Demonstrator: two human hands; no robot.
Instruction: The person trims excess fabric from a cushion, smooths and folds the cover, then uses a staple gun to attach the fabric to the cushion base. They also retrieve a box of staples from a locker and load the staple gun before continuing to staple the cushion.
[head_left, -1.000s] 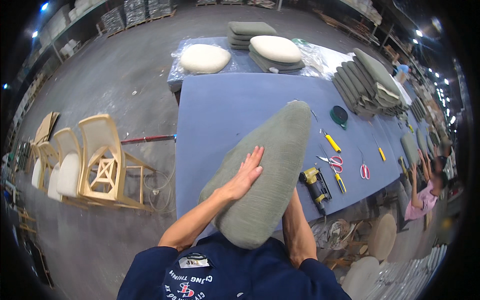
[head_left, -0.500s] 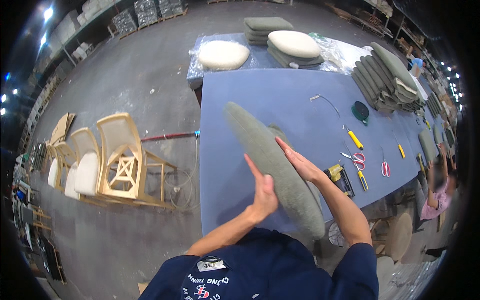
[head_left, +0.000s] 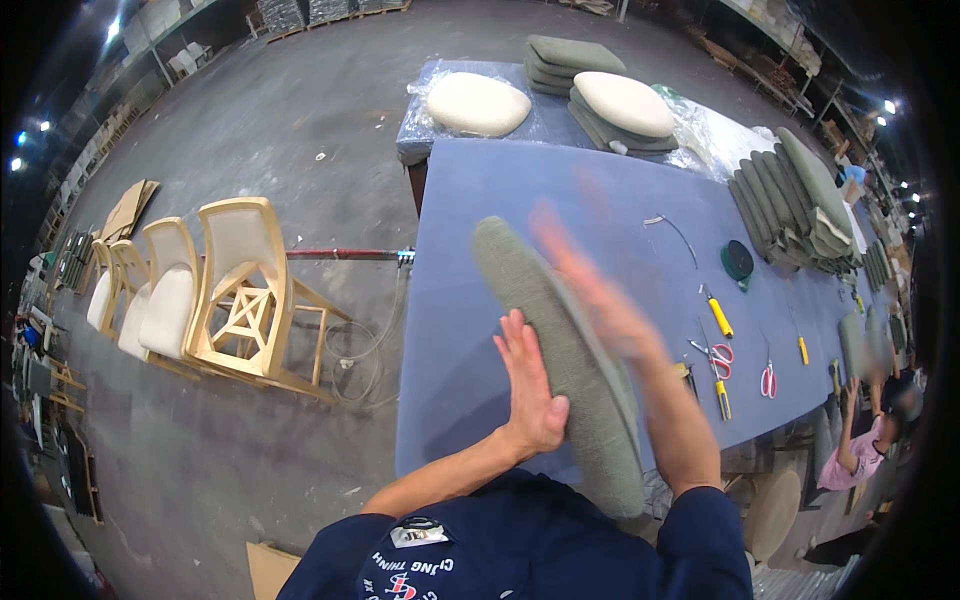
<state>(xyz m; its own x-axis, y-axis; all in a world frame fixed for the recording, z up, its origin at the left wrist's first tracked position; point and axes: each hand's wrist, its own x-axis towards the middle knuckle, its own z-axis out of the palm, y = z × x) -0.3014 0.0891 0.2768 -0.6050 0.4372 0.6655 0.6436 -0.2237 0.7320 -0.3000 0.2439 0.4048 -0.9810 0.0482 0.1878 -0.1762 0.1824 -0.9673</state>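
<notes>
A grey-green padded seat cushion [head_left: 570, 370] stands tilted on edge in front of me, its lower end near my shirt. My left hand [head_left: 535, 390] lies flat against the cushion's left face, fingers stretched out and thumb apart. On the other side, my right hand [head_left: 600, 290] is smeared by motion; its outline is long and outstretched, beside the cushion's upper right edge. Whether it touches the cushion I cannot tell. The cushion's right face is mostly hidden.
On the blue table [head_left: 470, 180] lie red-handled scissors [head_left: 768, 381], yellow-handled tools [head_left: 719, 318] and a dark green roll [head_left: 737, 260]. Stacked cushions [head_left: 790, 200] stand at the right, pale cushions [head_left: 478, 104] at the back. Wooden chairs [head_left: 240, 290] line the left. A co-worker [head_left: 855, 450] is at right.
My right hand has swung up and off the cushion's face, now blurred. The cushion stands steeper, and my left hand's fingers lie flatter on it. The view has shifted slightly.
</notes>
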